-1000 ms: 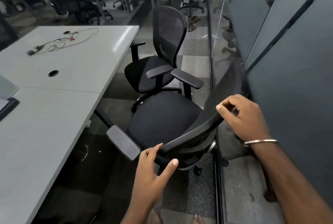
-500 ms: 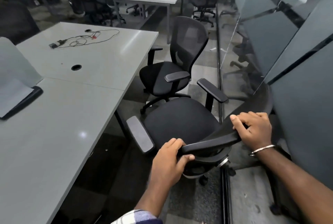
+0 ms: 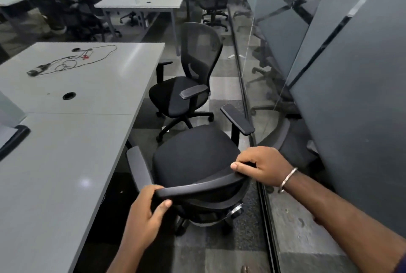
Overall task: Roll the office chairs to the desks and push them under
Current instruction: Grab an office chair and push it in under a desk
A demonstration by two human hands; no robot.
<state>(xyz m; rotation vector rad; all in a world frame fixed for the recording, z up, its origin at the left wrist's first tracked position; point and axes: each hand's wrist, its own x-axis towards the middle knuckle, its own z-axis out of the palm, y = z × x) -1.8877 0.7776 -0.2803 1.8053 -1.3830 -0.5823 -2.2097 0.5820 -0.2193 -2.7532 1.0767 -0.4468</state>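
both hands grasp the chair [image 3: 195,158] backrest top: left hand [image 3: 146,213] fingers curl over its left end, right hand [image 3: 262,166] over its right end. chair stands beside the worktop [image 3: 57,163], seat not under it.

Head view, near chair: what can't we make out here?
- Near chair casters: mostly hidden under its seat and backrest.
- Left hand and right hand fingertips: wrapped behind the backrest rim.
- Desk legs and knee space: covered by the desktop, so clearance is unknown.
- Small device on the cable: too small to identify.
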